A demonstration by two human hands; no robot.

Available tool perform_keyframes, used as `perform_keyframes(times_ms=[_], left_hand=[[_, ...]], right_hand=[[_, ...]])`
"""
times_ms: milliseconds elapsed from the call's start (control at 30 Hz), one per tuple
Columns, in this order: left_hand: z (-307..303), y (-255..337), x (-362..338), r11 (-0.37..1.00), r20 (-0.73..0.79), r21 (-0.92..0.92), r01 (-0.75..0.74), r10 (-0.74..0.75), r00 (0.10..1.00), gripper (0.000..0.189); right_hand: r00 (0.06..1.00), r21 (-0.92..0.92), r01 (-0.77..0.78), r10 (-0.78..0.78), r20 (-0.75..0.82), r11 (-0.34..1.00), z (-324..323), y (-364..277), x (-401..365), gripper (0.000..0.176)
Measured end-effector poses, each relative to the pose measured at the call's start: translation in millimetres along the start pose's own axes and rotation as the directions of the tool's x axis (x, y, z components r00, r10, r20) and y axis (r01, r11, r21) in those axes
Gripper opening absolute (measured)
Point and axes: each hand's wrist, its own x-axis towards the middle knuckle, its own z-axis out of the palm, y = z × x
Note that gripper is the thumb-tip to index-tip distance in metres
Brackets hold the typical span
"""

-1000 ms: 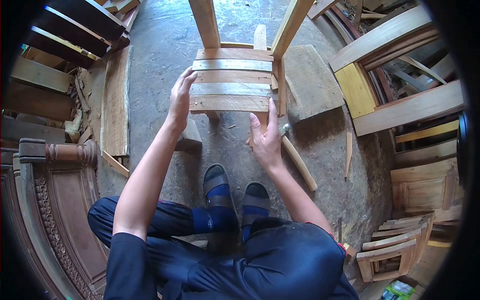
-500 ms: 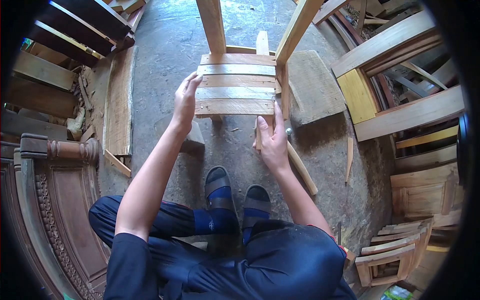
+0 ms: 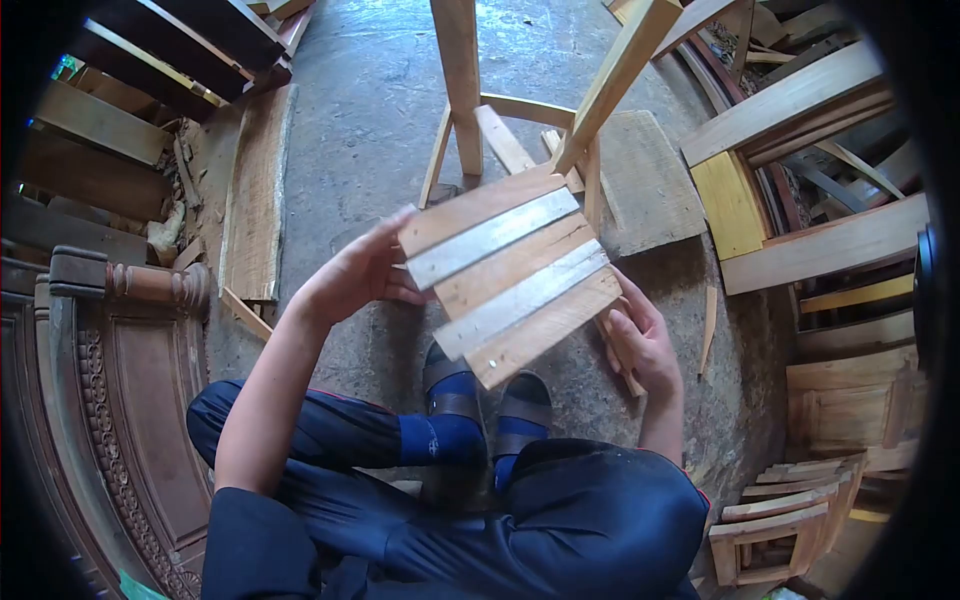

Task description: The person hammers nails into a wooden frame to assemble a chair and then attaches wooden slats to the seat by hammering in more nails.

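A small slatted wooden panel [image 3: 520, 265] is held up, tilted, over the floor; its slats alternate between brown and pale grey. My right hand [image 3: 643, 340] is closed on the panel's right side, thumb at the edge near a wooden leg below. Beside the panel's left edge, my left hand [image 3: 365, 268] has its fingers apart, the fingertips close to the slats; some fingers lie behind the edge. Past the panel stands a wooden frame [image 3: 460, 85] with upright posts.
A rough board [image 3: 255, 200] lies on the left and a wide slab [image 3: 645, 185] at the right. Carved dark furniture [image 3: 150, 400] fills the left side. Window-like wooden frames [image 3: 830, 240] and a stack of small frames [image 3: 775, 535] are on the right.
The panel has come nearer and turned counterclockwise, away from the upright posts. My left hand has moved down and its fingers have spread; my right hand has shifted right and down.
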Motion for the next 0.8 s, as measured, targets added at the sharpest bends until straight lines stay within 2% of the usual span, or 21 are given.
perform_keyframes(times_ms=[100, 133, 200, 233, 333, 433, 533, 567, 633, 667, 767, 800], left_hand=[[-13.1, -15.1, 0.9, 0.983, 0.013, 0.178, 0.048, -0.052, 0.999, 0.061], [-16.0, -16.9, -1.8, 0.992, 0.041, 0.098, 0.078, -0.082, 0.996, 0.05], [-7.9, -26.2, -5.9, 1.0, 0.011, -0.004, 0.026, -0.026, 1.0, 0.05], [-1.8, -31.6, -7.6, 0.999, -0.004, -0.052, 0.0, 0.0, 1.0, 0.05], [12.7, -48.8, -2.7, 0.983, -0.09, -0.168, -0.073, 0.059, 0.994, 0.052], [24.4, -53.9, 4.0, 0.971, -0.137, -0.18, -0.158, 0.134, 0.981, 0.058], [13.5, -36.3, 5.0, 0.964, -0.139, -0.089, -0.251, 0.237, 0.961, 0.062], [5.7, -20.9, -1.0, 0.977, -0.122, -0.004, -0.214, 0.212, 0.97, 0.068], [-11.6, 2.2, 1.9, 0.946, -0.115, 0.127, -0.298, 0.313, 0.943, 0.069], [-19.8, 18.8, 0.8, 0.94, -0.057, 0.198, -0.278, 0.294, 0.954, 0.068], [-19.7, 70.0, 0.9, 0.889, 0.14, 0.382, -0.251, 0.213, 0.967, 0.061], [-19.0, 82.4, 4.4, 0.87, 0.154, 0.435, -0.233, 0.183, 0.971, 0.059]], right_hand=[[0.999, -0.092, 0.016, -0.012, 0.037, 0.996, 0.9, -21.0, 10.6, 0.064], [0.999, -0.116, 0.012, -0.007, 0.045, 0.993, -2.0, -27.6, 15.5, 0.063], [0.999, -0.221, -0.03, 0.033, 0.012, 0.975, -12.3, -40.0, 27.3, 0.057], [0.998, -0.263, -0.004, -0.014, -0.064, 0.965, -21.0, -37.0, 40.2, 0.049], [0.952, -0.118, 0.005, -0.04, -0.303, 0.993, -21.7, -58.6, 68.3, 0.033], [0.932, -0.184, 0.057, -0.118, -0.342, 0.981, -31.4, -61.3, 94.1, 0.034], [0.976, -0.453, 0.022, -0.117, -0.183, 0.891, -35.2, -80.0, 88.7, 0.043], [0.985, -0.522, 0.015, -0.102, -0.138, 0.853, -32.5, -89.1, 83.2, 0.045], [0.995, -0.497, 0.077, -0.095, -0.012, 0.864, -16.7, -99.3, 73.3, 0.049], [0.994, -0.481, 0.11, -0.096, 0.053, 0.87, -5.6, -102.9, 69.3, 0.051], [0.98, -0.259, 0.099, -0.05, 0.191, 0.961, 31.7, -108.3, 57.6, 0.055], [0.97, -0.164, 0.066, -0.025, 0.24, 0.984, 33.3, -107.0, 59.6, 0.052]])
